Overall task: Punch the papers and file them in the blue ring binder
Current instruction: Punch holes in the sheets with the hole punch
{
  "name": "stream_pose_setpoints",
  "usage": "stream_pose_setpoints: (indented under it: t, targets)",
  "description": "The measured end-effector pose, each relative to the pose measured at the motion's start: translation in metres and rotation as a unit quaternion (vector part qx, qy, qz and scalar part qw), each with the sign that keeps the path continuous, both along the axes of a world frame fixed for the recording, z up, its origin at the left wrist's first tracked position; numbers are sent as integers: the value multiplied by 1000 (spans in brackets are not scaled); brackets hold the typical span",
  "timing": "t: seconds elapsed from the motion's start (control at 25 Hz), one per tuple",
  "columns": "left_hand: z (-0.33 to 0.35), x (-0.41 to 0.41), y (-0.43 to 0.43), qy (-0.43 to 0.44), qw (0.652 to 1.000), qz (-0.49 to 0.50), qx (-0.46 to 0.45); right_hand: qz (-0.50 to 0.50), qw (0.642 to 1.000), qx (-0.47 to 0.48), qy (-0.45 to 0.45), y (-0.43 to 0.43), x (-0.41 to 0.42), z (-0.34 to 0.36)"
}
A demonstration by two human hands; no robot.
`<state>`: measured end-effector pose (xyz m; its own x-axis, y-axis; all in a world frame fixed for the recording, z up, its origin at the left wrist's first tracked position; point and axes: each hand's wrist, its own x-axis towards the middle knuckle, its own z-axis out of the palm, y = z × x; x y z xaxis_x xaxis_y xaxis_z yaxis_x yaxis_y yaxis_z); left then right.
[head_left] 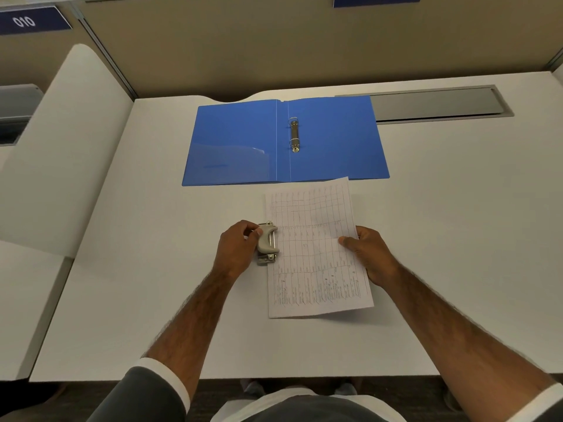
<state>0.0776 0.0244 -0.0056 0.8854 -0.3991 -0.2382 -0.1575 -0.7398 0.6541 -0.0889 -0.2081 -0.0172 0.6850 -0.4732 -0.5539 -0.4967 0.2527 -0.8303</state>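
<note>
On hole punch [268, 243], curled left hand [239, 246].

Flat plastic ring binder [237, 141], open: bright blue, thin pale fold lines, silver metal ring mechanism [294, 134]. Printed paper sheet [316, 248]: white, fine grid of grey and reddish lines, dark text. Small metal hole punch [268, 243]: beige-grey handle, silver base. Smooth counter [137, 269]: plain white, grey inset strip [438, 103]. Partition panels [213, 47]: tan. Number plates [30, 21]: navy, white digits.
</note>
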Motion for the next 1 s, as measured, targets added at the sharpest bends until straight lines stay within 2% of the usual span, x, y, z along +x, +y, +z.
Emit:
stream_pose_setpoints:
  t: [0.32, 0.52, 0.76, 1.0]
  targets:
    - [-13, -3, -9, -45, 999, 14, 4, 22, 1000, -4, 13, -2, 4, -3]
    - [-23, -5, -19, -130, 991, 32, 27, 17, 1000, -6, 14, -1, 5, -5]
    - [-34, -5, -18, -104, 992, 17, 65, 9, 1000, -5, 9, -3, 9, -2]
    - [-28, -7, -18, -93, 994, 14, 55, 32, 999, -19, 21, -4, 11, -1]
